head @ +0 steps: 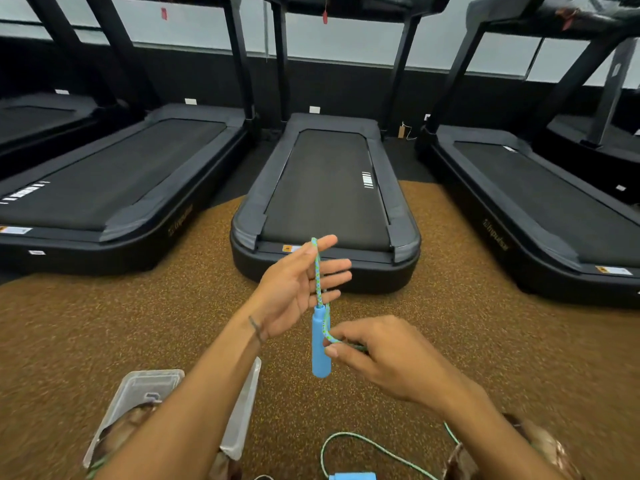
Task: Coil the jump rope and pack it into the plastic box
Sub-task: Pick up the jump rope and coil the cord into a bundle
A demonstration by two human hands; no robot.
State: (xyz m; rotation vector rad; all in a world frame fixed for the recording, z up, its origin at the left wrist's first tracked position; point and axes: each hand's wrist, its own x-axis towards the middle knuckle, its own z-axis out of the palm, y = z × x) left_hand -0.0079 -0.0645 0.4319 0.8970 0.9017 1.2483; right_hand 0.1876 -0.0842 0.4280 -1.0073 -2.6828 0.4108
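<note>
A jump rope with a blue-green speckled cord [317, 271] loops over the fingers of my left hand [299, 289], which is raised with the palm open. One blue handle [320, 344] hangs upright below that hand. My right hand [384, 355] pinches the cord beside the handle. The rest of the cord [367, 445] trails across the floor to the second blue handle [351, 476] at the bottom edge. The clear plastic box [145, 386] sits on the floor at lower left, partly hidden by my left forearm.
The floor is brown speckled rubber [138, 323]. Three black treadmills stand side by side ahead; the middle one [325, 209] ends just beyond my hands. The box's clear lid [242, 410] lies beside it.
</note>
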